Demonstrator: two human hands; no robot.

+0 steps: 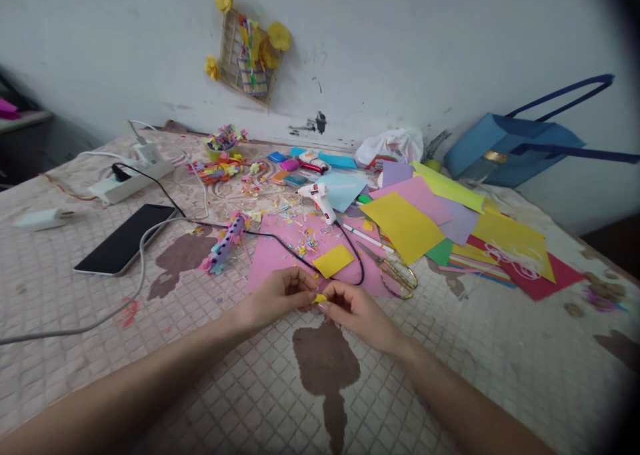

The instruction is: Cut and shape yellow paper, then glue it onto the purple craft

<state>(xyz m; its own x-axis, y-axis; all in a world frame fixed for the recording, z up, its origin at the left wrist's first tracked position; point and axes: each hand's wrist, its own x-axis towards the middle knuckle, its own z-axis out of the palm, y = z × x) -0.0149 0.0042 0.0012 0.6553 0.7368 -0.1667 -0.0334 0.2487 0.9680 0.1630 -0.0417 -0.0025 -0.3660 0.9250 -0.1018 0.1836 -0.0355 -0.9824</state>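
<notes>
- Two bare forearms [150,368] slant inward from the lower left and lower right of the frame, bringing the hands together just below centre.
- Left hand [280,298]: fingers curled, thumb and fingertips pinching one side of a yellow scrap [319,298].
- Right hand [356,312]: fingers bent likewise, thumb and fingertips closed on the scrap's other side.
- Yellow scrap: below frame centre, between both sets of fingertips, near the lower edge of the pink sheet [270,242].
- Scissors [407,278]: right of centre, near the right hand.
</notes>
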